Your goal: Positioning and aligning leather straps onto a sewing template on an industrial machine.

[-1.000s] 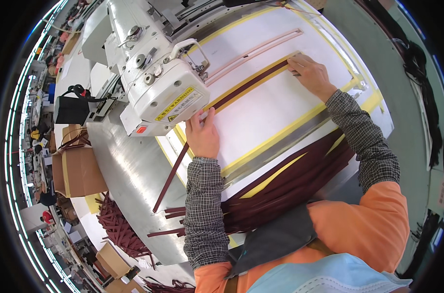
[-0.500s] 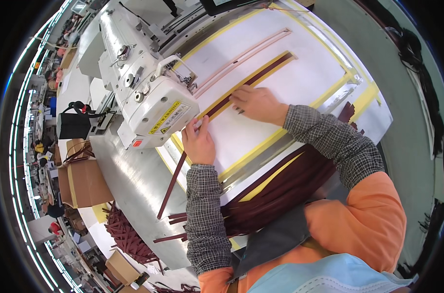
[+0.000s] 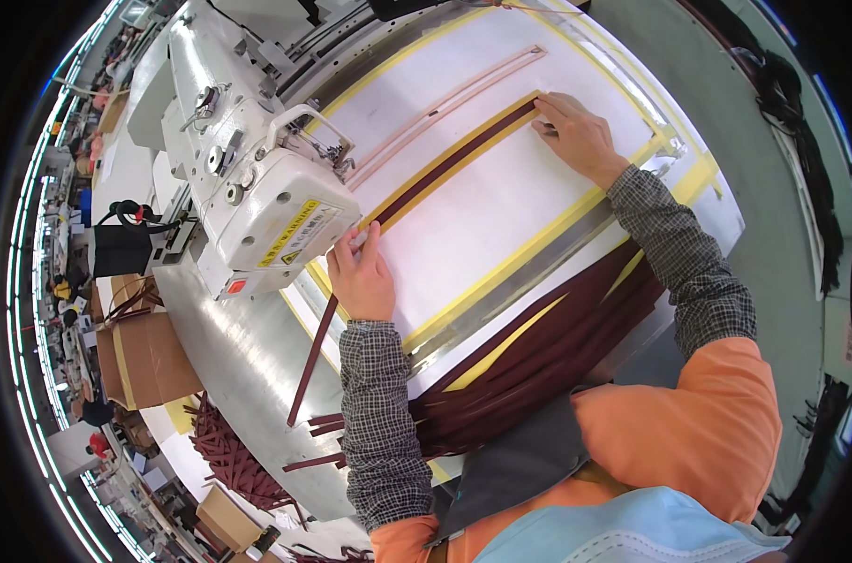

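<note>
A long dark red fabric strip (image 3: 463,159) lies between yellow tape edges on a white template sheet (image 3: 501,216). Beside the sewing machine head (image 3: 266,220), my left hand (image 3: 363,281) pinches the strip's near end at the template's left side. The strip's tail (image 3: 311,366) runs on past those fingers over the metal table. At the far right end of the strip, my right hand (image 3: 580,136) has its fingertips closed on it; their undersides are hidden. The strip looks straight between my two hands.
A thick bundle of dark red strips (image 3: 538,361) lies along the near edge, below my forearms. Heaped strips (image 3: 233,460) and a cardboard box (image 3: 149,357) are at the left. Pink outlined slots (image 3: 444,108) run along the template beyond the strip.
My right hand has moved away to the right along the strip, from its middle to its far end. My left hand stays at the near end. The whole view has shifted slightly.
</note>
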